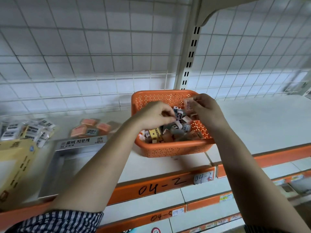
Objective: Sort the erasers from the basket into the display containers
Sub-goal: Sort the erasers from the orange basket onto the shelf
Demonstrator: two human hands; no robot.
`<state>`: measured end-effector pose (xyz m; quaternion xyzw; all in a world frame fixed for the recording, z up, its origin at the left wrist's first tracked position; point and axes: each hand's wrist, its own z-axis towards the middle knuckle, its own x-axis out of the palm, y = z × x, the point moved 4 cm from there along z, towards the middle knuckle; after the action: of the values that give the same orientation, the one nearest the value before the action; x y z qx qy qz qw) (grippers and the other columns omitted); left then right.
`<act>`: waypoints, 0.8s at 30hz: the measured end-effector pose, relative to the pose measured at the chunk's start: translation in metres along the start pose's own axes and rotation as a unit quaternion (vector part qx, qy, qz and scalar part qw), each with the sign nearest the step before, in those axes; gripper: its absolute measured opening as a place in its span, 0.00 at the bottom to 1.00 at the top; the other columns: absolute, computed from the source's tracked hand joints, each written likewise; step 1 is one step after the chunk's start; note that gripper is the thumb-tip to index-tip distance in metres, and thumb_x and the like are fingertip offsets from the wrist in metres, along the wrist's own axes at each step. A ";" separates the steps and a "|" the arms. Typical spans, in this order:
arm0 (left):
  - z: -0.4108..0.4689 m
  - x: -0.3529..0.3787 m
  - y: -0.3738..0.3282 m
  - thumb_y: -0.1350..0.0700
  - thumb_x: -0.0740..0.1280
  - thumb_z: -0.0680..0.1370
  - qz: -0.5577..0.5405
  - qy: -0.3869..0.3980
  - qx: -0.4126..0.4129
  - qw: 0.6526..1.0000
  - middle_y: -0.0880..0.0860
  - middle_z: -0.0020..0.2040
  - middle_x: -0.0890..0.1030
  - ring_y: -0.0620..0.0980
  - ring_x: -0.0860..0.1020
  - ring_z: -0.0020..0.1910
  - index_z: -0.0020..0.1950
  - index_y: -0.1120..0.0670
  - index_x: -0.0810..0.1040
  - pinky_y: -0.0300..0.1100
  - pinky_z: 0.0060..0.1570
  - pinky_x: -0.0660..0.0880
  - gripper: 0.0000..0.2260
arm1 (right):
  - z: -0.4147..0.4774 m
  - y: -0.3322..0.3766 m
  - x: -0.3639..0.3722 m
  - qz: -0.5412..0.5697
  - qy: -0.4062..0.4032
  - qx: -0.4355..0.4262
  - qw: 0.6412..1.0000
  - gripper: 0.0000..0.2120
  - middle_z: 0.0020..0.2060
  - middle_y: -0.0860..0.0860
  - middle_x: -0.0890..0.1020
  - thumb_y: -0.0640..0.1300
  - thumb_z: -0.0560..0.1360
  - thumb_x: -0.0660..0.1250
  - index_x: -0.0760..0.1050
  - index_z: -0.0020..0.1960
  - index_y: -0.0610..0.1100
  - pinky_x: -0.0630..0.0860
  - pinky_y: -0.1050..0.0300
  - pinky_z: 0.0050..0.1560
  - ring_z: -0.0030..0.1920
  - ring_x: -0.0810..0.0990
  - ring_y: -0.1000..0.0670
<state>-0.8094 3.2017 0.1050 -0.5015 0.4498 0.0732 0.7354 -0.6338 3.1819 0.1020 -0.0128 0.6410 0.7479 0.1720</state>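
An orange perforated basket (170, 149) stands on the white shelf, filled with several mixed erasers (176, 130). My right hand (206, 108) is over the basket's right side and pinches a pale pink wrapped eraser (188, 103) at its fingertips. My left hand (154, 114) hovers over the basket's left part with its fingers curled down onto the pile; what it grips is hidden. Left of the basket sits a grey display box (74, 158) with a printed label, and orange erasers (90, 127) lie behind it.
A yellow cardboard display box (15, 163) stands at the far left with white wrapped erasers (25, 130) behind it. A wire grid backs the shelf. The shelf's orange front edge (161, 184) carries handwritten labels. More shelves lie below.
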 end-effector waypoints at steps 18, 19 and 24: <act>0.016 0.026 0.005 0.51 0.71 0.75 0.155 0.104 -0.005 0.982 0.48 0.50 0.77 0.46 0.73 0.45 0.60 0.53 0.77 0.39 0.40 0.66 0.15 | -0.011 0.003 -0.002 -0.047 -0.019 0.023 0.998 0.08 0.44 0.41 0.83 0.44 0.79 0.66 0.75 0.52 0.39 0.81 0.43 0.44 0.43 0.84 0.42; 0.016 0.026 0.005 0.51 0.72 0.74 0.156 0.096 -0.002 0.983 0.47 0.50 0.76 0.46 0.73 0.45 0.59 0.53 0.77 0.39 0.40 0.67 0.15 | -0.011 0.003 -0.001 -0.047 -0.017 0.023 0.998 0.08 0.44 0.41 0.83 0.44 0.79 0.66 0.75 0.52 0.39 0.81 0.42 0.44 0.43 0.84 0.42; 0.012 0.022 0.002 0.44 0.72 0.74 0.132 0.048 0.009 0.990 0.48 0.42 0.79 0.48 0.76 0.39 0.47 0.53 0.80 0.41 0.34 0.67 0.12 | -0.012 0.007 0.001 -0.056 -0.010 0.009 0.998 0.07 0.42 0.42 0.83 0.45 0.79 0.66 0.75 0.50 0.40 0.79 0.45 0.42 0.40 0.84 0.44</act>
<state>-0.7902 3.2049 0.0883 -0.4337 0.5477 0.1410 0.7015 -0.6394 3.1693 0.1065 -0.0398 0.6440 0.7316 0.2202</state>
